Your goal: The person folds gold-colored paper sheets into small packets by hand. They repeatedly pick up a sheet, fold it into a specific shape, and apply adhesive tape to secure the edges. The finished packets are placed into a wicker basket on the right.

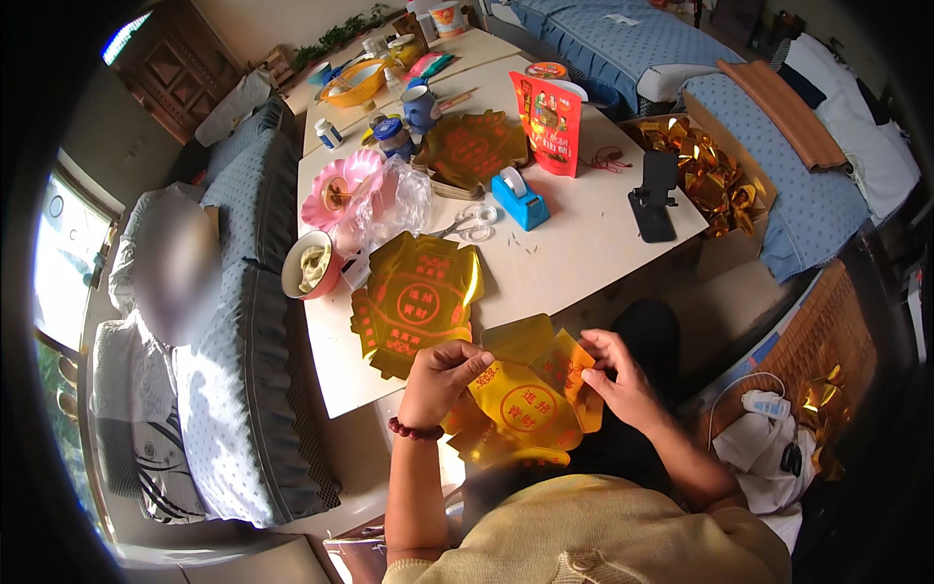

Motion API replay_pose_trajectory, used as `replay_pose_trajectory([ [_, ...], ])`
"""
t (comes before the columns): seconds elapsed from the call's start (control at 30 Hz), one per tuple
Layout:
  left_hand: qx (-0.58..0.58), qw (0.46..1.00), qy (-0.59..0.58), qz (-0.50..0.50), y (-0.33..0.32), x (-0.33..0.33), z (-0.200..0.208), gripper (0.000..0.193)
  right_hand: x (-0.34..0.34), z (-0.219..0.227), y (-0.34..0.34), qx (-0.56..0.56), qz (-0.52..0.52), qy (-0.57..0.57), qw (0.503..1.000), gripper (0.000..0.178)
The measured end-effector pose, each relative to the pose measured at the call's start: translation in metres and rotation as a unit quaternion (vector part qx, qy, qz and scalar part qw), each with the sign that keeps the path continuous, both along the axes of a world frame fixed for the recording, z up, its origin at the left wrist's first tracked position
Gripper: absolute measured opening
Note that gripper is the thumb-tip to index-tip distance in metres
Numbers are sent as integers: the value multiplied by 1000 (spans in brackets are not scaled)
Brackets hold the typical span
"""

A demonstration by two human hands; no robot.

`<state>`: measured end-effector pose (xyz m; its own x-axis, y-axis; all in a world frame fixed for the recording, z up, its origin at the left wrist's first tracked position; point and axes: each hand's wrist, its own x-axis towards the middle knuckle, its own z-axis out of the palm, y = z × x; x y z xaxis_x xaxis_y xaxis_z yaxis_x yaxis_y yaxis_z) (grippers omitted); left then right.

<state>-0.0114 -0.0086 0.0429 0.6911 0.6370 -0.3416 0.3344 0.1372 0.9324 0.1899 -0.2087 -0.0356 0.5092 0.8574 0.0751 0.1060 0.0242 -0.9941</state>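
A view from above of a person seated at the near edge of a white tabletop (pixel 574 243), both bare hands raised in front of the chest. The left hand (pixel 440 382), with a dark red bead bracelet (pixel 414 429) on its wrist, has its grip closed on the left upper edge of a gold foil paper sheet (pixel 525 399) printed with red circular marks. The right hand (pixel 613 375) pinches the right side of the same sheet between thumb and fingertips, where a flap is bent up. The sheet sits between the two hands, off the tabletop, just in front of the person's cream top.

On the tabletop just beyond the hands lies a stack of flat gold sheets (pixel 413 302) with red print. Further back are a pair of scissors (pixel 467 224), a blue tape dispenser (pixel 519 198), a clear plastic bag (pixel 394 200), a pink lotus-shaped paper flower (pixel 336 187) and a red bowl (pixel 309 265). A second pile of gold sheets (pixel 472 146) lies near a red printed packet (pixel 552 122) that stands upright. A black phone stand (pixel 654 200) sits at the right edge. To the right of the tabletop, a cardboard box (pixel 715 170) holds folded gold paper pieces. A blue-grey sofa (pixel 238 380) runs along the left side
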Motion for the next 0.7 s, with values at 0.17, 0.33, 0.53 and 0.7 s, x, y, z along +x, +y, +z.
replay_pose_trajectory([
  [0.17, 47, 997, -57, -35, -11, 4, -9, 18, -4, 54, 14, 52, -17, -462, 885, 66],
  [0.33, 70, 992, -69, -84, -21, 15, 18, 21, -11, 75, 30, 31, 29, -423, 905, 67],
  [0.53, 41, 987, -58, -143, 11, -11, 41, 33, 2, 56, 32, 43, 81, -281, 955, 53],
  [0.7, -11, 989, -91, -115, 8, -38, -4, 27, 7, 50, 31, 53, 123, -221, 966, 59],
])
